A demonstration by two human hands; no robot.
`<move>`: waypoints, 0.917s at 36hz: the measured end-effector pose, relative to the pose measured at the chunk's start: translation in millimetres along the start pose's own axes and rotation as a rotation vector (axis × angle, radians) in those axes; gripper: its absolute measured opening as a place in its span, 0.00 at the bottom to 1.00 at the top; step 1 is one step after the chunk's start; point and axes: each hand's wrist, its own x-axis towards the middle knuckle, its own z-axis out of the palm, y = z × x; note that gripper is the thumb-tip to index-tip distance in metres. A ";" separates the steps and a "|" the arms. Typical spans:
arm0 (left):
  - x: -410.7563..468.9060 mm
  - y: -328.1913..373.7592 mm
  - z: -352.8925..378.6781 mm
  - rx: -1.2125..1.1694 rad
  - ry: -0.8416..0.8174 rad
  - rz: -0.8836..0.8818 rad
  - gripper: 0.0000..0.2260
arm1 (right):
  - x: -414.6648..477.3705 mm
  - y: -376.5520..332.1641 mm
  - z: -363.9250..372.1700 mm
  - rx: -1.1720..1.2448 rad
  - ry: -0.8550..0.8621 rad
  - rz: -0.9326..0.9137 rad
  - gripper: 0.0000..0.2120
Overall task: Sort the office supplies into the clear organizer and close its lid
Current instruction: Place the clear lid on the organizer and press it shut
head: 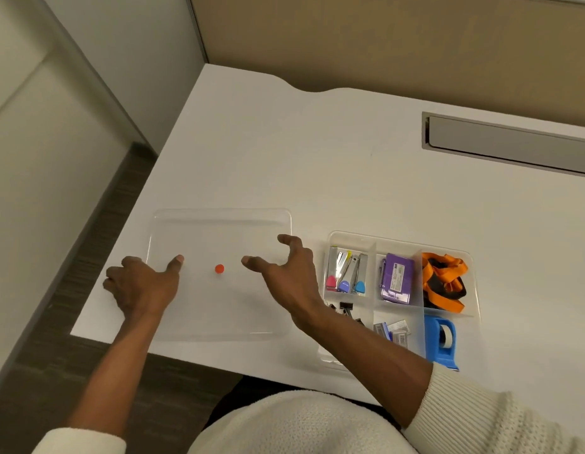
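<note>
A clear lid (219, 224) with a small red knob (219, 269) lies flat on the white desk, left of the clear organizer (353, 239). My left hand (140, 286) rests at the lid's left edge, thumb on its surface. My right hand (286, 273) hovers spread over the lid's right side, holding nothing. The organizer's compartments hold nail clippers (348, 273), a purple box (397, 278), an orange lanyard (443, 280), black binder clips (346, 308), staple packs (394, 330) and a blue tape dispenser (441, 342). My right forearm covers the organizer's front left corner.
The desk's (317, 158) left and front edges run close to the lid. A grey cable slot (507, 142) is set into the desk at the back right. Partition walls stand behind and to the left.
</note>
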 end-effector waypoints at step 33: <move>-236.8 78.9 98.4 0.085 -0.335 0.689 0.29 | -79.0 151.5 -277.1 -0.302 0.477 -0.167 0.35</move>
